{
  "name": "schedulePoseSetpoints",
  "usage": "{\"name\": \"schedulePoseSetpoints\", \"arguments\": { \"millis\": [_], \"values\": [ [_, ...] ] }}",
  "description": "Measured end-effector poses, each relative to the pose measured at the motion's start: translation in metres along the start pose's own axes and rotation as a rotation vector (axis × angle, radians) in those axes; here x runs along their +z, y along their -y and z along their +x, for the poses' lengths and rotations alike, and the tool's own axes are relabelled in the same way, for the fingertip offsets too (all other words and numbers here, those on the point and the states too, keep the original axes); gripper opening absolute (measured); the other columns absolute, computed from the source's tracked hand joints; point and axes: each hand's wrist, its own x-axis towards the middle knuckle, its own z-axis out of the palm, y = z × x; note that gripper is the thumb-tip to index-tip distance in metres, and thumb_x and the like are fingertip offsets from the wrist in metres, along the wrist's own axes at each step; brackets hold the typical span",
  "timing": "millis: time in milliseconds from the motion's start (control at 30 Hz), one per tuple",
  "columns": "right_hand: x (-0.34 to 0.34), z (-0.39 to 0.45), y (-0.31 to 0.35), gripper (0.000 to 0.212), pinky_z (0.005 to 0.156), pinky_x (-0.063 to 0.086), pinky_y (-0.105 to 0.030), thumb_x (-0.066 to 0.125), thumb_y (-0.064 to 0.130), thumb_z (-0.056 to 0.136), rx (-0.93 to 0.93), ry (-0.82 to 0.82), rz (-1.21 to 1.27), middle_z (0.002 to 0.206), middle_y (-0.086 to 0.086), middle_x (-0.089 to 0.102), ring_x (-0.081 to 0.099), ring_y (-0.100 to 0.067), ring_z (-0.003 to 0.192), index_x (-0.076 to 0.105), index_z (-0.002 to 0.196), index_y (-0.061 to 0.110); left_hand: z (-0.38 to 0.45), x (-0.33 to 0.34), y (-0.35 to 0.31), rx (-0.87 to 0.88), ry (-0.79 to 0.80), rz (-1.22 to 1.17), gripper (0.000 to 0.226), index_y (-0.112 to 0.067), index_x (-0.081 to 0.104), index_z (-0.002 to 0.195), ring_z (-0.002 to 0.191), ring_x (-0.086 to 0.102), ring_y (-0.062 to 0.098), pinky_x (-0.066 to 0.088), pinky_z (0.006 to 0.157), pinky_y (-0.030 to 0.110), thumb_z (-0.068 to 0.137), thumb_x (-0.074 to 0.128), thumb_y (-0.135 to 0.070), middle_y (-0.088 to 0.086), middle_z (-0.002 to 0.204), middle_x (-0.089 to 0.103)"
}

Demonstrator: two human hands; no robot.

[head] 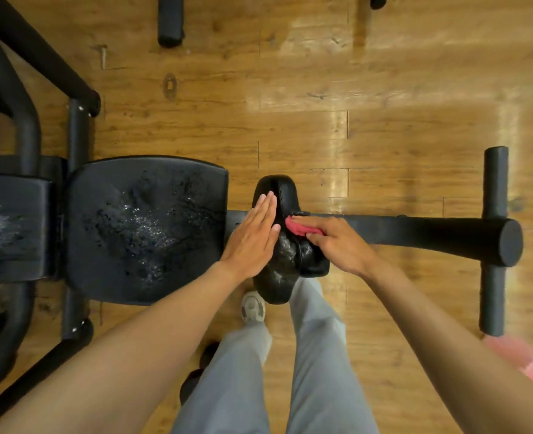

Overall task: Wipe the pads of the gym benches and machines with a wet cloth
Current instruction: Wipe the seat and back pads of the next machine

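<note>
Two hands work one small upright black vinyl pad (276, 195): left hand (252, 236) flat, fingers extended, bracing its left face; right hand (334, 242) clutching the crumpled red wet cloth (298, 227) against its right face. Overlapping strokes advisable.

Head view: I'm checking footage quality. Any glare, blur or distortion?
Head view: window glare streaks the wooden floor; wet sheen glints on the seat pad; wide-angle bending at the edges; pink blur at the lower right; both hands look sharp.

text: none legible | labels: none | numbers: none
</note>
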Motion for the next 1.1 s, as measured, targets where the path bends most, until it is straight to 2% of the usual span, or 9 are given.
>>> {"name": "schedulePoseSetpoints", "arguments": {
  "millis": [100, 233, 367, 533, 633, 700, 833, 933, 1100],
  "values": [
    [0.017, -0.035, 0.005, 0.052, 0.124, 0.023, -0.024, 0.053, 0.000, 0.098, -0.128, -0.174, -0.176, 0.150, 0.013, 0.051, 0.037, -0.001, 0.145, 0.058, 0.143, 0.026, -0.014, -0.005, -0.010, 0.054, -0.017, -0.019, 0.059, -0.011, 0.002, 0.164, 0.156, -0.009, 0.006, 0.000, 0.127, 0.024, 0.113, 0.024, -0.031, 0.000, 0.172, 0.000],
    [0.081, -0.080, -0.012, 0.060, 0.128, 0.009, -0.029, 0.050, -0.004, 0.100, -0.257, -0.448, -0.317, 0.166, 0.004, 0.028, 0.016, -0.015, 0.157, 0.038, 0.156, 0.016, -0.033, -0.006, -0.024, 0.159, -0.024, -0.065, 0.058, -0.012, 0.006, 0.164, 0.156, -0.007, 0.003, 0.002, 0.128, 0.025, 0.113, 0.025, -0.032, -0.002, 0.172, 0.002],
    [0.137, -0.083, -0.025, 0.065, 0.128, 0.014, -0.043, 0.046, -0.004, 0.103, -0.209, -0.678, -0.278, 0.170, 0.000, 0.015, 0.010, -0.028, 0.158, 0.024, 0.161, 0.012, -0.049, -0.008, -0.035, 0.284, -0.018, -0.018, 0.056, -0.010, 0.010, 0.164, 0.157, -0.002, 0.007, 0.003, 0.127, 0.025, 0.113, 0.027, -0.029, 0.001, 0.172, 0.007],
    [0.156, -0.058, -0.034, 0.063, 0.125, 0.024, -0.044, 0.048, -0.008, 0.100, -0.216, -0.930, -0.222, 0.166, -0.001, 0.021, 0.014, -0.027, 0.157, 0.029, 0.158, 0.006, -0.053, -0.012, -0.030, 0.402, 0.016, 0.090, 0.057, -0.013, 0.007, 0.164, 0.157, 0.002, 0.007, 0.005, 0.128, 0.025, 0.113, 0.028, -0.028, 0.001, 0.172, 0.009],
    [0.173, -0.052, -0.044, 0.059, 0.128, 0.017, -0.033, 0.045, 0.003, 0.102, -0.207, -1.003, -0.185, 0.167, -0.002, 0.018, 0.012, -0.030, 0.157, 0.029, 0.159, 0.007, -0.051, -0.014, -0.023, 0.465, 0.028, 0.192, 0.061, -0.013, 0.001, 0.165, 0.158, 0.001, 0.009, 0.008, 0.128, 0.027, 0.113, 0.029, -0.029, 0.002, 0.173, 0.004],
    [0.186, -0.049, -0.047, 0.060, 0.127, 0.018, -0.036, 0.043, 0.007, 0.102, -0.220, -1.042, -0.181, 0.168, -0.003, 0.014, 0.008, -0.030, 0.158, 0.026, 0.159, 0.009, -0.053, -0.012, -0.021, 0.488, 0.024, 0.244, 0.065, -0.012, -0.002, 0.164, 0.159, 0.000, 0.010, 0.011, 0.129, 0.030, 0.112, 0.032, -0.028, 0.003, 0.173, 0.001],
    [0.194, -0.041, -0.053, 0.061, 0.127, 0.010, -0.029, 0.049, 0.002, 0.101, -0.232, -1.089, -0.162, 0.167, -0.010, 0.018, 0.011, -0.039, 0.155, 0.028, 0.157, 0.004, -0.050, -0.016, -0.021, 0.487, 0.098, 0.298, 0.077, -0.012, -0.010, 0.163, 0.158, -0.006, 0.011, 0.013, 0.129, 0.037, 0.107, 0.042, -0.021, 0.003, 0.173, -0.007],
    [0.188, -0.034, -0.052, 0.062, 0.128, 0.014, -0.033, 0.052, -0.001, 0.102, -0.251, -1.116, -0.129, 0.167, -0.010, 0.019, 0.013, -0.040, 0.155, 0.026, 0.158, 0.005, -0.046, -0.023, -0.020, 0.507, 0.155, 0.334, 0.094, -0.012, -0.014, 0.162, 0.158, -0.010, 0.011, 0.011, 0.130, 0.039, 0.095, 0.052, -0.012, 0.004, 0.172, -0.012],
    [0.201, -0.023, -0.053, 0.065, 0.127, 0.010, -0.029, 0.053, -0.006, 0.100, -0.263, -1.214, -0.087, 0.166, -0.011, 0.018, 0.016, -0.044, 0.154, 0.026, 0.158, 0.005, -0.043, -0.021, -0.018, 0.517, 0.175, 0.329, 0.108, -0.012, -0.016, 0.162, 0.158, -0.008, 0.012, 0.013, 0.129, 0.039, 0.085, 0.060, -0.007, 0.005, 0.172, -0.011]
  ]
}}
